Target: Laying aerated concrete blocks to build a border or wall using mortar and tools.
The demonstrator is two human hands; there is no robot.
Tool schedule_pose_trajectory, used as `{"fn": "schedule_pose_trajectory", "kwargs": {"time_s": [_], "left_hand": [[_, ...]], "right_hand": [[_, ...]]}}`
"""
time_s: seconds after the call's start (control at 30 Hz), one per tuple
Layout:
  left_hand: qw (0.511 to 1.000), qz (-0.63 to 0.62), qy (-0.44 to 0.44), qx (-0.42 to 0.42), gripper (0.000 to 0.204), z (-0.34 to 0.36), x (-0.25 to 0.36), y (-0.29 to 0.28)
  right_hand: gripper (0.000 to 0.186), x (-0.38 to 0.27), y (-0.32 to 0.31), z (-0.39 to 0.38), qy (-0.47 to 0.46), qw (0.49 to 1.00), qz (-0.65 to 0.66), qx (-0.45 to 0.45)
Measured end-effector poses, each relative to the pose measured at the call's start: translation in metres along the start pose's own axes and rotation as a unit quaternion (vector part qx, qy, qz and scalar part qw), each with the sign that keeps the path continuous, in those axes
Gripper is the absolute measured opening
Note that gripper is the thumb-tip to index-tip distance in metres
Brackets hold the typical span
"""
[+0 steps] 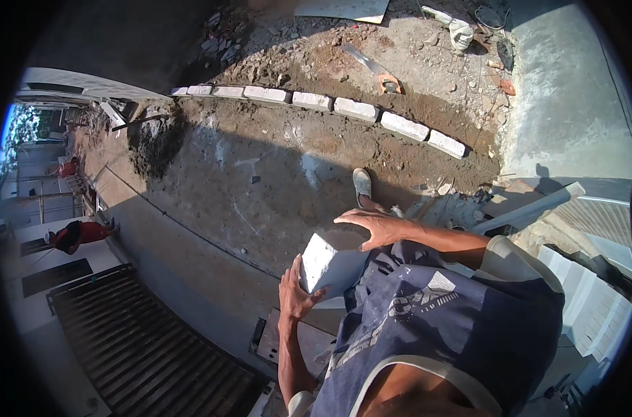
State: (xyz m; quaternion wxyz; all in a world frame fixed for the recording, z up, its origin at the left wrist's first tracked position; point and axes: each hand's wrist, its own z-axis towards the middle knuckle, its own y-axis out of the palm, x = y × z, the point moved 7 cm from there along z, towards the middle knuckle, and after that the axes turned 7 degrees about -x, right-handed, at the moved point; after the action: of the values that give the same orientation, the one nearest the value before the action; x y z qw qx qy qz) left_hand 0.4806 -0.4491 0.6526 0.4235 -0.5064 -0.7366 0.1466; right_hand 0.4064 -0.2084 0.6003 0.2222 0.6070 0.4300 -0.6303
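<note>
Close to my body I hold a white building block (pixel 335 260), tilted, with one end face bright in the sun. My left hand (pixel 298 295) presses against its left side, fingers spread along the edge. Over its far right corner curls my right hand (pixel 378 228), the thumb hidden in part. Beyond my foot runs a slightly curved row of white blocks (pixel 357 109), set end to end on the dirt. A handsaw (pixel 371 66) with an orange handle lies on the rubble behind that row.
White blocks (pixel 587 299) are stacked at my right, near a long pale beam (pixel 531 208) and a grey wall (pixel 573 104). A dark slatted gate (pixel 149 333) stands at lower left. A person in red (pixel 86 237) is farther left. A dirt heap (pixel 156 142) lies near the row's left end.
</note>
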Motion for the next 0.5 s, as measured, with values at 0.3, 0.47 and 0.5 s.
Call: {"fn": "schedule_pose_trajectory", "kwargs": {"time_s": [0.3, 0.47, 0.5], "left_hand": [[0.927, 0.009, -0.361, 0.102, 0.111, 0.083, -0.136, -0.014], [0.887, 0.037, -0.46, -0.023, 0.111, 0.058, -0.186, -0.056], [0.882, 0.028, -0.469, -0.028, 0.111, 0.052, -0.188, -0.063]], "right_hand": [[0.052, 0.338, 0.055, -0.151, 0.513, 0.754, 0.404, 0.072], [0.054, 0.259, -0.047, -0.064, 0.249, 0.911, 0.244, 0.22], [0.061, 0.204, -0.141, -0.01, 0.238, 0.839, 0.43, 0.234]]}}
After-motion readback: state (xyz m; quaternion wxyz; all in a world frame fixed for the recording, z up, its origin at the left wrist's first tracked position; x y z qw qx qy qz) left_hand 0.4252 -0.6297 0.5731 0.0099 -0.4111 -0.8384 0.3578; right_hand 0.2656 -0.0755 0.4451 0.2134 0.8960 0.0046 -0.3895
